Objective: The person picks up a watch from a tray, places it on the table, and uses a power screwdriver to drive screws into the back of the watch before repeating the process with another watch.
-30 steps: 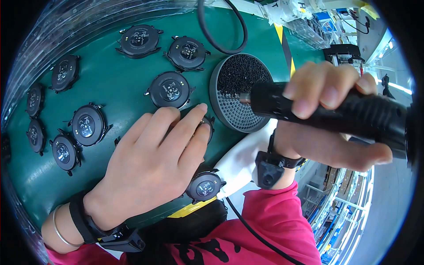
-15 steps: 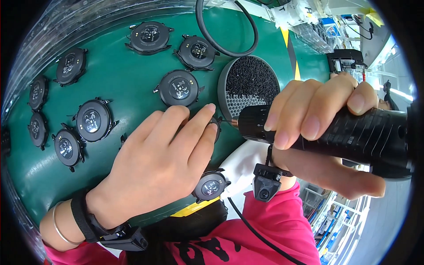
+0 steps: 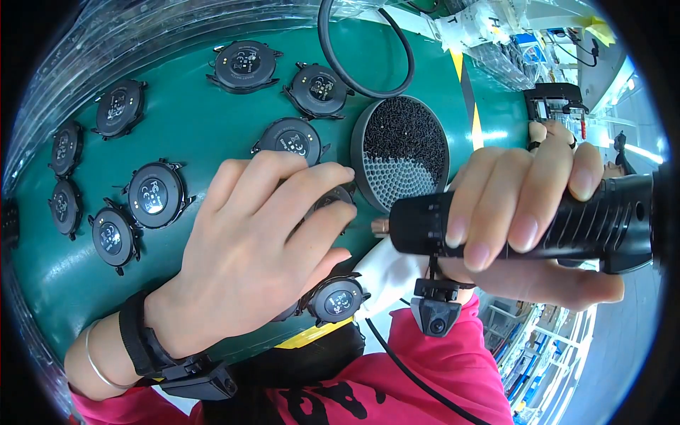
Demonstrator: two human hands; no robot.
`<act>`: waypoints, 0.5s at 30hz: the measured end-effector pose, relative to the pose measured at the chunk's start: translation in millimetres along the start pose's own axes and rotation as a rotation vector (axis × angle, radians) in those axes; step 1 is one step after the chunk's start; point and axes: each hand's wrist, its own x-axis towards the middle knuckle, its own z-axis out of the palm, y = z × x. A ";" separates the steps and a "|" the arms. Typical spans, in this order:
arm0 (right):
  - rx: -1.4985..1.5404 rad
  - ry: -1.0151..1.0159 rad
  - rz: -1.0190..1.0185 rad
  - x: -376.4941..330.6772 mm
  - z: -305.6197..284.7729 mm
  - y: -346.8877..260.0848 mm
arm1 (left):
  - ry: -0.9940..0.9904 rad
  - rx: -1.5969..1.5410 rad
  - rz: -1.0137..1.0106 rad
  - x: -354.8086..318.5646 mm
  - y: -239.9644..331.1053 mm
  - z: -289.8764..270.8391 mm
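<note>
The left hand (image 3: 262,248) pressed flat on a round black watch case (image 3: 333,202) on the green mat (image 3: 212,134); the right hand (image 3: 524,212) gripped a black electric screwdriver (image 3: 538,227) at three o'clock; nine other cases seemed still waiting

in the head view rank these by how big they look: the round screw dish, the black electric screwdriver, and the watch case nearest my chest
1. Black electric screwdriver, though nearness to the camera inflates it.
2. Round screw dish.
3. Watch case.
</note>
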 end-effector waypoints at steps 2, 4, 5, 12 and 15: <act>0.028 -0.002 0.018 0.9 1.2 -3.3 | 0.025 -0.015 0.015 0.6 -0.1 -0.9; 0.075 0.000 0.034 -0.7 0.2 -0.3 | 0.032 0.006 0.029 -0.4 -1.8 -0.5; 0.079 0.001 0.032 -0.2 -3.0 3.8 | 0.035 0.015 0.037 -0.8 -2.3 -0.1; 0.057 -0.099 0.039 1.4 -1.7 -0.4 | 0.041 0.012 0.014 -0.6 -2.7 -0.1; 0.125 -0.052 -0.055 -0.3 5.6 14.9 | 0.053 0.015 -0.007 0.8 -0.6 1.4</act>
